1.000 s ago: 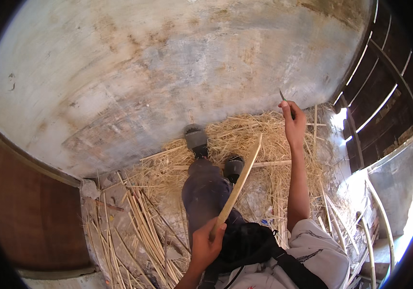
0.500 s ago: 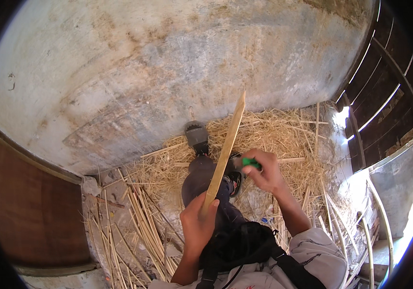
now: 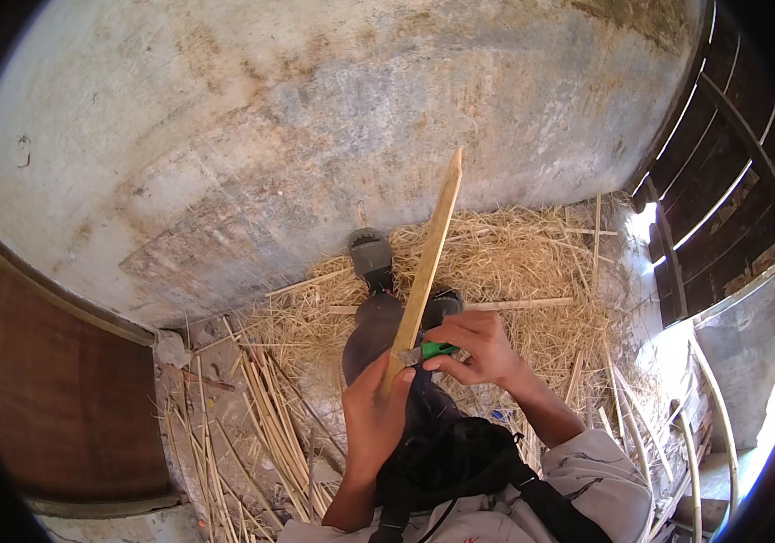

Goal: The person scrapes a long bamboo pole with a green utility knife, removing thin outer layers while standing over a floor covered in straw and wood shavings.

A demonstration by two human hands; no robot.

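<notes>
A long bamboo strip [image 3: 432,258], pale yellow with a pointed far end, slants up and away in front of me. My left hand [image 3: 375,412] is closed round its near end, the thumb along the strip. In my right hand [image 3: 480,348] is a knife [image 3: 439,349] with a green handle. Its short blade lies against the right edge of the strip, just beyond my left thumb. The fingers of my right hand wrap the handle, and the two hands are close together over my lap.
Yellowish shavings [image 3: 514,258] cover the floor by my feet. Many thin bamboo strips [image 3: 270,407] lie at the left, with more bent poles [image 3: 690,462] at the right. A stained wall [image 3: 360,118] rises ahead. A brown panel [image 3: 52,389] stands left, dark slats [image 3: 713,181] right.
My right hand has moved left and nearer to me, bringing the knife from beside the strip onto its edge by my left thumb. The strip has shifted slightly.
</notes>
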